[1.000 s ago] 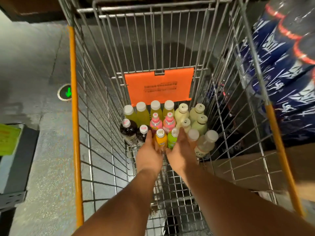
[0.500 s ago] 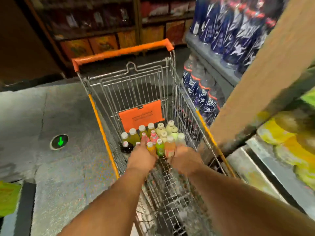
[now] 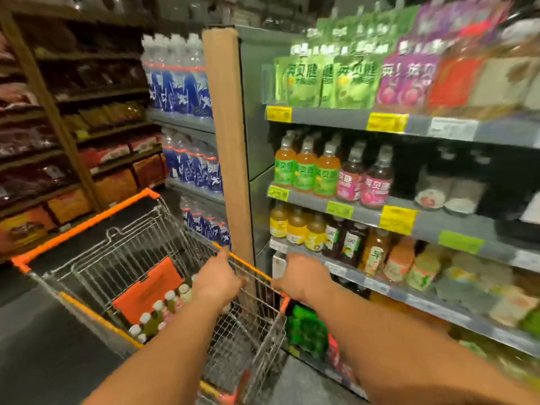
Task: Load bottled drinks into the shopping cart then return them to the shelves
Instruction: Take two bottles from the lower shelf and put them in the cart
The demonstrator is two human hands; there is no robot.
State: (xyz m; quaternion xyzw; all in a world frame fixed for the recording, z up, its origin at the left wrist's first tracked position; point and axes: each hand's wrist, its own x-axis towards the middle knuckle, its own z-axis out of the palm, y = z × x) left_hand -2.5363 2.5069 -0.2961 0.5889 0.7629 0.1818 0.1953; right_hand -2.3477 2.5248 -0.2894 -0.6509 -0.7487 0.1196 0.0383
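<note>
Over the shopping cart [image 3: 163,252], beside the drink shelves [image 3: 380,217], both my hands are up near the cart's right rim. My left hand [image 3: 217,280] has its fingers curled, forefinger poking toward the shelf; whether it grips a bottle under the palm I cannot tell. My right hand [image 3: 304,276] is curled round something pale, a white cap or label just showing past the knuckles, too blurred to name. The rest of the bottles [image 3: 163,311] stand huddled in the cart's far corner against the orange sign [image 3: 146,290]. I judge these are small, full plastic bottles: light for one hand, stiff enough to squeeze, possibly slick on the labels. Best hold is round the body below the shoulder, not the cap. Matching bottles stand on the middle shelf, so that looks like home.
</note>
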